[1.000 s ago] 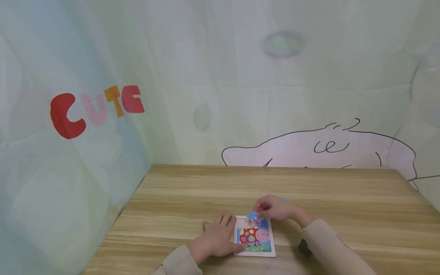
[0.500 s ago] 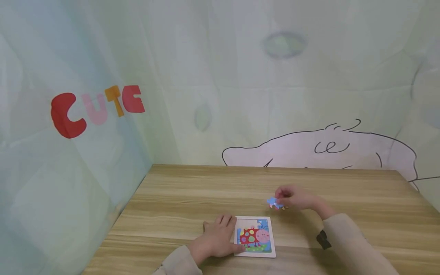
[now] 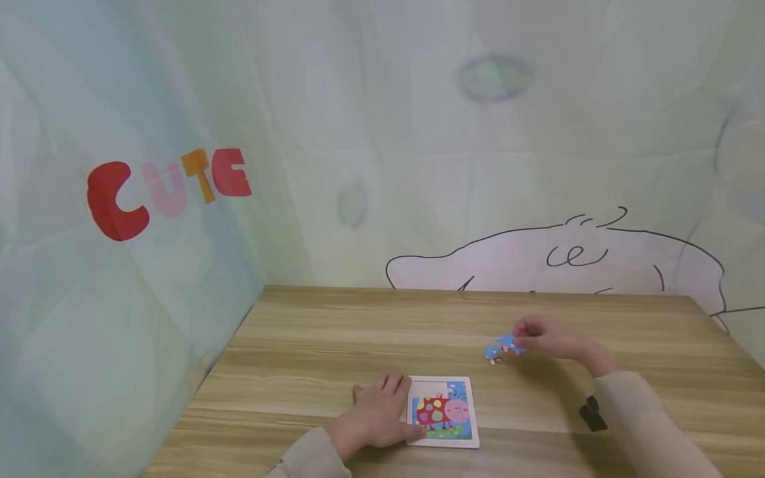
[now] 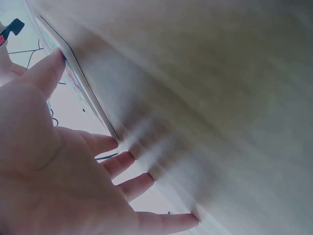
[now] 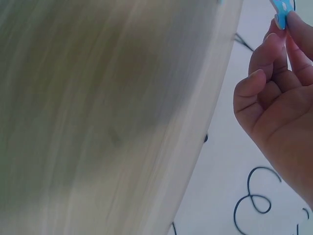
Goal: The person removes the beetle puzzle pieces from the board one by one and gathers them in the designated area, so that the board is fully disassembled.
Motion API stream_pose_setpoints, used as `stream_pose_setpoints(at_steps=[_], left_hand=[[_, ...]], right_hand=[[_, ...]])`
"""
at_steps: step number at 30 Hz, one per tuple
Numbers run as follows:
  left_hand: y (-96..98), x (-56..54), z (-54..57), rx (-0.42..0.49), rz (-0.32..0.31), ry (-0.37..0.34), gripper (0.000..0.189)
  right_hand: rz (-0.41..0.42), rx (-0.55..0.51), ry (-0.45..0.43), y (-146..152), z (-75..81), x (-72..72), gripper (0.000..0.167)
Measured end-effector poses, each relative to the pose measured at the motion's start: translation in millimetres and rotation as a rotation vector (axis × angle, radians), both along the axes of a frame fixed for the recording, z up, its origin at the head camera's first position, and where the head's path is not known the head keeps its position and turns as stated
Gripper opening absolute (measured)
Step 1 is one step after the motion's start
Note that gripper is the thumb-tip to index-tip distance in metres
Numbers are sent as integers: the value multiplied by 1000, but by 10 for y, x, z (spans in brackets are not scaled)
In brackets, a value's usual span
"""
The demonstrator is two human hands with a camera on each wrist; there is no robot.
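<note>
A white-framed jigsaw puzzle board (image 3: 475, 425) with a red spotted ladybird-like picture lies on the table in the head view. Its upper left part is bare white backing. My left hand (image 3: 382, 413) rests at the board's left side, fingers spread, thumb over its lower left edge; the left wrist view shows that thumb (image 4: 49, 71) at the frame. My right hand (image 3: 552, 340) pinches a blue jigsaw piece (image 3: 507, 342) between thumb and fingertips, up and right of the board. Another blue jigsaw piece (image 3: 492, 353) lies on the table just left of the pinched one.
The wooden table (image 3: 335, 325) ends at a fabric backdrop (image 3: 370, 119) behind and on the left. A small black object (image 3: 593, 413) shows at the right sleeve (image 3: 645, 415), by the wrist.
My right hand has carried the pinched jigsaw piece away from over the board, to the right and farther back, uncovering the bare part of the board. My left hand stays put.
</note>
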State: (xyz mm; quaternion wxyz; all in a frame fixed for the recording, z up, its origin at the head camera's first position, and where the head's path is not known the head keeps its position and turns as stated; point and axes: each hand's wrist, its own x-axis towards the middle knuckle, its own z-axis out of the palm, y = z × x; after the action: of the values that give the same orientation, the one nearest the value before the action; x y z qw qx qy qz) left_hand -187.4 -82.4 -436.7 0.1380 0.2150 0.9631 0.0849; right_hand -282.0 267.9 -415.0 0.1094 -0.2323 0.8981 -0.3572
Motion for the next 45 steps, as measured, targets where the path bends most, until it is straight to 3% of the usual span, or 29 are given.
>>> stream_pose_setpoints(at_steps=[18,30,45], left_hand=[[0,6,38,9,15,-13,91],[-4,5,23,-1,4,-8,92],[8,0,6,-3,14,-16,92]], right_hand=[[-129,52,-120,274,-91,23,18],[-111,44,-121,296,-150,8,18],[-153,111,-98,256,-168,7,15]])
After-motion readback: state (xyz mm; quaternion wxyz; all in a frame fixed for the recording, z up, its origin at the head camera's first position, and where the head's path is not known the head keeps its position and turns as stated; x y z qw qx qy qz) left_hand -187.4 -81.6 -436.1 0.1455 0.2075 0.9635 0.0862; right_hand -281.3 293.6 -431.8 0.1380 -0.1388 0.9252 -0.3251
